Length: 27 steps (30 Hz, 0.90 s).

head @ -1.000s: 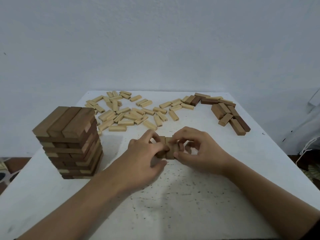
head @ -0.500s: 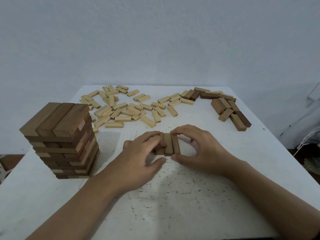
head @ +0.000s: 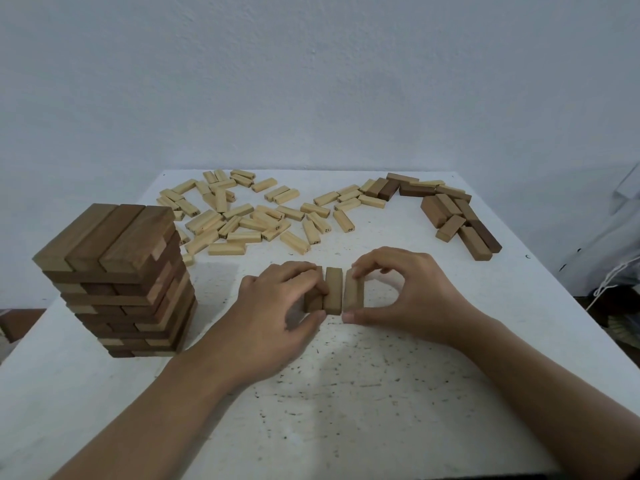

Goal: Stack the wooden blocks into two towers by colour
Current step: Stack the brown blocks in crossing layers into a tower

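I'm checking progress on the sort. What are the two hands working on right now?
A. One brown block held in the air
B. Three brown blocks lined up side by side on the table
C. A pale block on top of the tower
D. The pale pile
B: the left hand and right hand bracket three brown blocks lying side by side on the table, away from the tower.

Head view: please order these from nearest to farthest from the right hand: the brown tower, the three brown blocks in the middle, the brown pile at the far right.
1. three brown blocks: in the middle, touched by the right hand.
2. brown pile: far right of the table, behind the hand.
3. brown tower: left edge, beyond the left hand.
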Each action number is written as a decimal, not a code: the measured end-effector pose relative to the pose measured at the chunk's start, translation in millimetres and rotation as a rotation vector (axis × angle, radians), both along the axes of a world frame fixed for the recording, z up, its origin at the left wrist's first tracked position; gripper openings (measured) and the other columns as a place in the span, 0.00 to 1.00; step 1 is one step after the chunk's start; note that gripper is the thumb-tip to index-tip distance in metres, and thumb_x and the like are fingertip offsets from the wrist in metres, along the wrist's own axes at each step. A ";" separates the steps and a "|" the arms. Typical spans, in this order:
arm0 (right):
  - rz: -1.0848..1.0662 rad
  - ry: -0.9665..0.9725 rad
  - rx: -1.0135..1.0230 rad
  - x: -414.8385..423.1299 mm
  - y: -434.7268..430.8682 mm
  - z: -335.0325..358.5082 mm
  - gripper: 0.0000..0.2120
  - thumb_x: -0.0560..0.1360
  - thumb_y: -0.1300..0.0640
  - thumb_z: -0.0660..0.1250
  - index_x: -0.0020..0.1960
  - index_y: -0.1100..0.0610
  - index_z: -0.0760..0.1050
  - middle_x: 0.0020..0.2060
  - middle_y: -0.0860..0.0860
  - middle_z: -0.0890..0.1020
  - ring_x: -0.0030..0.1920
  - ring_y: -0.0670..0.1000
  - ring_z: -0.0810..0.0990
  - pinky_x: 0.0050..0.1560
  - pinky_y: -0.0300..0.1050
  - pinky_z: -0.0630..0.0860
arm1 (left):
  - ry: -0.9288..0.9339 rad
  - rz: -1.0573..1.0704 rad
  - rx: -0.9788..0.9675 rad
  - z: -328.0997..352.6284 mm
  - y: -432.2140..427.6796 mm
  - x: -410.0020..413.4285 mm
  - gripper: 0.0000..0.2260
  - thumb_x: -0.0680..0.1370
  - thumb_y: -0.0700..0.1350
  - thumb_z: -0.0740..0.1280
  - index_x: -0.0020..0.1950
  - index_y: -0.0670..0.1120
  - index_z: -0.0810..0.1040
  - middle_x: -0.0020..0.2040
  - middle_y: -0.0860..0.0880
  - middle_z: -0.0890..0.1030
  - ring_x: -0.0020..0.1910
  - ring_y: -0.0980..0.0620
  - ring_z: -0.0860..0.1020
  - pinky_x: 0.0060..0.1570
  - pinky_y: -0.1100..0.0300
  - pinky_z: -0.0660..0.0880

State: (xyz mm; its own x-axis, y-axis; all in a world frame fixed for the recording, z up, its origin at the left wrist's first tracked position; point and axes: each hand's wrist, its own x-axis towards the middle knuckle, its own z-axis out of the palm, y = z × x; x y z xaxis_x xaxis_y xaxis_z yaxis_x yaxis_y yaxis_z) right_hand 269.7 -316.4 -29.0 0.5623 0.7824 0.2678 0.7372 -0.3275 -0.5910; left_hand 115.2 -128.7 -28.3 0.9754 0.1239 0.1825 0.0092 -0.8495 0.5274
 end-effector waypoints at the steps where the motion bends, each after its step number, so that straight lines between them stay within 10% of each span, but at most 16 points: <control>1: 0.000 -0.001 -0.016 1.0 -0.6 -0.1 0.21 0.62 0.37 0.82 0.49 0.44 0.79 0.50 0.35 0.81 0.55 0.36 0.77 0.51 0.23 0.68 | -0.001 0.001 -0.007 0.6 -0.4 -0.1 0.09 0.81 0.55 0.66 0.62 0.60 0.76 0.62 0.71 0.66 0.61 0.81 0.57 0.62 0.69 0.58; 12: 0.057 -0.009 -0.105 1.1 -1.3 0.4 0.28 0.64 0.29 0.74 0.58 0.43 0.79 0.52 0.35 0.80 0.55 0.37 0.76 0.49 0.25 0.70 | -0.003 0.128 -0.083 2.3 0.4 -1.6 0.17 0.78 0.62 0.68 0.64 0.64 0.71 0.60 0.64 0.69 0.62 0.57 0.70 0.63 0.49 0.71; 20: 0.097 -0.043 -0.055 9.7 -1.7 -5.0 0.15 0.73 0.57 0.75 0.59 0.47 0.84 0.55 0.38 0.82 0.57 0.40 0.78 0.52 0.31 0.74 | 0.022 0.087 -0.052 9.4 -3.7 -5.1 0.16 0.79 0.64 0.64 0.65 0.62 0.70 0.55 0.65 0.72 0.61 0.73 0.61 0.64 0.53 0.65; 27: 0.128 -0.075 -0.046 -3.7 6.5 -10.4 0.32 0.69 0.39 0.76 0.70 0.46 0.74 0.47 0.39 0.77 0.52 0.44 0.76 0.50 0.31 0.71 | 0.114 0.041 -0.059 11.7 -6.1 -6.7 0.27 0.74 0.70 0.67 0.67 0.68 0.58 0.61 0.65 0.67 0.53 0.66 0.59 0.54 0.61 0.62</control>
